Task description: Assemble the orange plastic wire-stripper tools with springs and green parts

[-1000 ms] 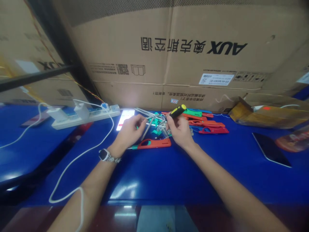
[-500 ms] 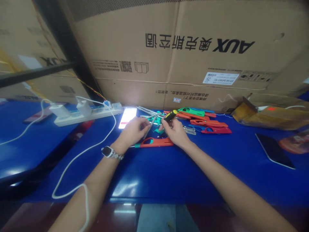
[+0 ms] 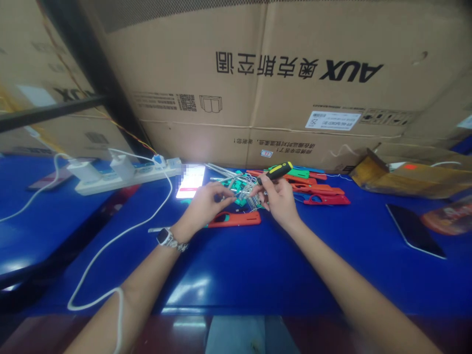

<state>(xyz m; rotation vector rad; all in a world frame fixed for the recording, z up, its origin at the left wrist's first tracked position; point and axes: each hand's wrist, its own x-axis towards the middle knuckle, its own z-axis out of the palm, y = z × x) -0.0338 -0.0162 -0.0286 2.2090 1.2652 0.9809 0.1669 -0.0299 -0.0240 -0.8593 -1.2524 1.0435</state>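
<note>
My right hand (image 3: 279, 201) is closed around a black and yellow screwdriver (image 3: 277, 172), whose handle sticks up to the right. My left hand (image 3: 205, 206), with a watch on its wrist, pinches a small part I cannot make out, close to the screwdriver tip. Both hands hover over an orange lighter body (image 3: 236, 219) lying on the blue table (image 3: 258, 265). Behind the fingers lies a heap of green plastic pieces and thin metal tubes (image 3: 239, 187).
Orange and green lighter shells (image 3: 317, 189) lie to the right. A lit phone (image 3: 191, 181), a power strip (image 3: 121, 177) with chargers and a white cable (image 3: 121, 236) are on the left. A dark phone (image 3: 415, 228) lies right; cardboard boxes (image 3: 295, 83) wall the back.
My left hand let go of the metal tube and now pinches something small. The right hand tilted the screwdriver handle further right. The view shifted slightly.
</note>
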